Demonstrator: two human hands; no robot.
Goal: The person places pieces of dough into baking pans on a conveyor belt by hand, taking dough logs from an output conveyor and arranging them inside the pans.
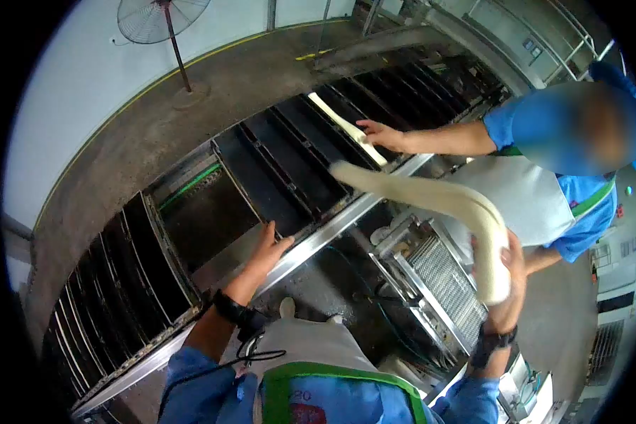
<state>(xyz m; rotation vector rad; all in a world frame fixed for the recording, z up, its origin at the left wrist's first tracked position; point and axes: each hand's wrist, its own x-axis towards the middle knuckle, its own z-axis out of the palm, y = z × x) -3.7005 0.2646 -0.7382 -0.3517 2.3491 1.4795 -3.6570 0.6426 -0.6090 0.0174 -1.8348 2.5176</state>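
My right hand (514,279) grips one end of a long, pale strip of dough (438,194). The strip bends down at the held end, and its other end reaches left over the trays' edge, slightly blurred. Part of my right hand is hidden behind the dough. My left hand (267,254) is at the near edge of a black tray (265,169), thumb and forefinger apart, with no item visible in it. Another strip of dough (346,127) lies in a tray farther along the row, where a co-worker's hand (381,136) touches or hovers over it.
A metal rail (332,225) runs along the near side of the tray row. A gap in the row (208,215) shows left of my left hand. A metal-mesh conveyor (445,283) stands between me and the co-worker (523,191). A fan (164,18) stands beyond.
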